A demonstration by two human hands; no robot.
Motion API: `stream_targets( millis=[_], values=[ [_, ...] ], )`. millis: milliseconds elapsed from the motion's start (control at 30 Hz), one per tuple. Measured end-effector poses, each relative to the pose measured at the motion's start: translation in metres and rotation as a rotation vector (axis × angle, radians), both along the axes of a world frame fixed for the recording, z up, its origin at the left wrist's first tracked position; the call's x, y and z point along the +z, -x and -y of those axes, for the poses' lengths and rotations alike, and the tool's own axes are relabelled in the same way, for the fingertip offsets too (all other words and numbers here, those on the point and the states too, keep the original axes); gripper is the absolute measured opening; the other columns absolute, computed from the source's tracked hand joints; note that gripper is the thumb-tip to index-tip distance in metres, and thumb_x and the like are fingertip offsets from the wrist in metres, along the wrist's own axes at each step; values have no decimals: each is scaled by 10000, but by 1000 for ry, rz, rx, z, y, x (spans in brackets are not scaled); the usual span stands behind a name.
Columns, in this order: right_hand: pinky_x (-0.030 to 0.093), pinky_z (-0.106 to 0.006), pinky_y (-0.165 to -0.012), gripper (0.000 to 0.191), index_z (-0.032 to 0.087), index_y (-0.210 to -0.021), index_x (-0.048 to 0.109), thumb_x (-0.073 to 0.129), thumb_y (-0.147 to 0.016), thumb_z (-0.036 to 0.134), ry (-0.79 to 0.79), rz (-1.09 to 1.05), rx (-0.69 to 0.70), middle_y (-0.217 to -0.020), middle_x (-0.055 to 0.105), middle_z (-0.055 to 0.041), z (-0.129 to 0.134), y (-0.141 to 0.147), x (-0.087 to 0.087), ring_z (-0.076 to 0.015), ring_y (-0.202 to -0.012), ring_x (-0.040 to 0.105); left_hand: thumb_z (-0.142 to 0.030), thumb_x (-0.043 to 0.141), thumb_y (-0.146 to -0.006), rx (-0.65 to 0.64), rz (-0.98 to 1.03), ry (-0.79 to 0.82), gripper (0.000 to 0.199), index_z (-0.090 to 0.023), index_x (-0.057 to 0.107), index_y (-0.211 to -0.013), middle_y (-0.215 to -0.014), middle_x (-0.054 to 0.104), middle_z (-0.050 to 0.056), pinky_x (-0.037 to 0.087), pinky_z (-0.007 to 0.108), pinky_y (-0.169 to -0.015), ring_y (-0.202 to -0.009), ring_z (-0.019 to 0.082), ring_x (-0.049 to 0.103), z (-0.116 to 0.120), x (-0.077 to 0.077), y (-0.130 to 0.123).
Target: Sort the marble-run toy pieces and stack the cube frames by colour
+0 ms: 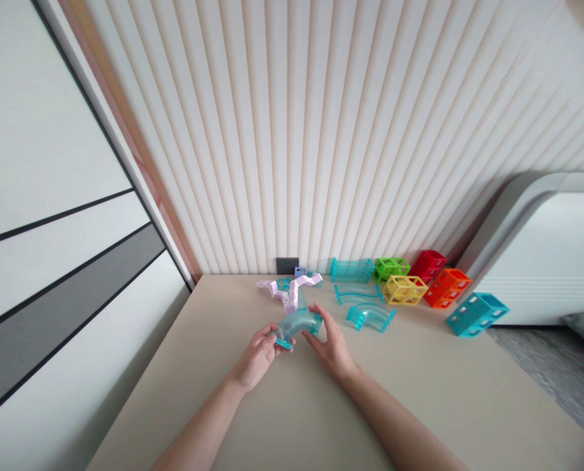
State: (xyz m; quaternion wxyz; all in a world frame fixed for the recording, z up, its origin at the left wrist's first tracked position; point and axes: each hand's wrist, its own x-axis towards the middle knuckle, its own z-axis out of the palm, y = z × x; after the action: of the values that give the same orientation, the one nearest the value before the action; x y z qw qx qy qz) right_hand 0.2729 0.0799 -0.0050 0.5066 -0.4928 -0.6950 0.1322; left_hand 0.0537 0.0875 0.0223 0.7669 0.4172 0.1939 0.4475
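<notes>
A see-through teal curved tube (pixel 299 322) is held above the table, bent in an arch between both hands. My left hand (pixel 258 356) grips its left end, near the flat flange. At the other end, my right hand (pixel 332 347) has its thumb and fingers closed around the tube. Just behind it lies a pale lilac zigzag piece (pixel 292 296), with more teal clear parts partly hidden around it. To the right of my right hand rests a teal curved track (pixel 370 316) on the tabletop.
Behind the curved track lie a wavy teal track (pixel 358 294) and a straight teal track bundle (pixel 351 269). Open-sided blocks stand at right: green (pixel 390 268), yellow (pixel 404 290), red (pixel 428 266), orange (pixel 448 288) and teal (pixel 477 315). A black wall socket (pixel 287 265) sits behind the table (pixel 292 418).
</notes>
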Motion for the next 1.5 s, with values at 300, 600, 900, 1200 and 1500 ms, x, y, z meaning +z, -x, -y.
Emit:
stream_targets(
  millis=[300,600,900,1200,1500],
  values=[
    [540,-435,-1004,605,212,-1458,463,658,-928,430,-10,-21,-75,-1267,688,-150,-1,1,-2,-274,-1146,679,-473,689,-882,109,2,31,493,-261,544,-1304,-1288,657,90,399,514,-1106,-1185,277,631,0,-3,-4],
    [561,-424,-961,723,230,-1551,343,666,-929,405,-26,120,-132,-1207,714,-123,3,3,2,-268,-1092,689,-433,744,-821,366,-479,-226,685,-276,410,-1397,-1375,575,122,508,427,-1039,-1214,253,621,0,-22,-18],
    [558,-411,-970,851,214,-1588,251,701,-875,334,128,206,-138,-1179,734,-94,8,8,10,-268,-1088,698,-357,713,-793,609,-938,-643,384,-223,607,-1138,-1068,713,95,587,429,-860,-978,267,695,-11,-22,-1],
    [559,-414,-932,904,269,-1584,258,744,-822,313,235,272,-137,-1123,755,-62,6,9,12,-279,-1019,716,-318,755,-749,603,-1049,-616,316,-251,653,-1042,-984,721,82,539,466,-881,-961,306,678,-12,-32,3],
    [522,-438,-964,816,225,-1539,367,762,-835,345,289,376,-125,-1149,746,-121,2,10,12,-311,-1077,693,-319,739,-780,575,-1035,-668,319,-232,651,-1074,-1028,689,96,526,489,-924,-1002,302,650,-14,-32,6]
  ],
)
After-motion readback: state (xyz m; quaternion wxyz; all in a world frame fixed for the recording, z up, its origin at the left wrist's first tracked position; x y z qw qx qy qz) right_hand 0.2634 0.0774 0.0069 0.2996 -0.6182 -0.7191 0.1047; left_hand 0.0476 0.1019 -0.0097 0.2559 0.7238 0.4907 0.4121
